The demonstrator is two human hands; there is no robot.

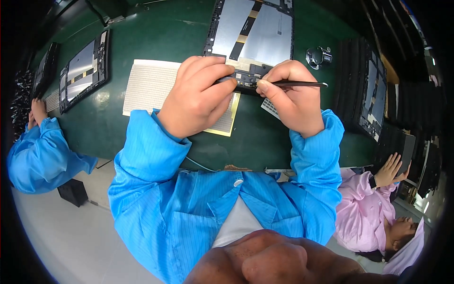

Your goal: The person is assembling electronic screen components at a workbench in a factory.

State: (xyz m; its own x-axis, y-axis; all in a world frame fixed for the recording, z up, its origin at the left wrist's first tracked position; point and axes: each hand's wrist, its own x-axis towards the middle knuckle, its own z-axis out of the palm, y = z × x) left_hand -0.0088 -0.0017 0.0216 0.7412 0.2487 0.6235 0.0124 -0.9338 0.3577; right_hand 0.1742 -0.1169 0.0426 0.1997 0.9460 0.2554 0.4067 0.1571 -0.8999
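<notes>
An opened tablet-like display panel [257,33] lies in front of me, its silver back crossed by a black-and-gold ribbon cable [246,31]. My left hand [196,97] is closed at the panel's near left corner. Something dark shows between its thumb and fingers, too hidden to name. In a pinch, my right hand [298,97] holds slim black tweezers [302,84] almost level over the panel's near edge; their working tip is hidden by the fingers. Partly beneath my left hand lies a sheet of small beige pads [150,83] on yellow-edged backing.
A small gridded sheet [270,108] lies under my right hand. Beyond it stands a small round clear-and-black container [319,57]. Dark panels [350,85] are stacked at right, near a pink-sleeved co-worker's hand [390,170]. Another panel [85,71] sits left, near another person's hand [38,112].
</notes>
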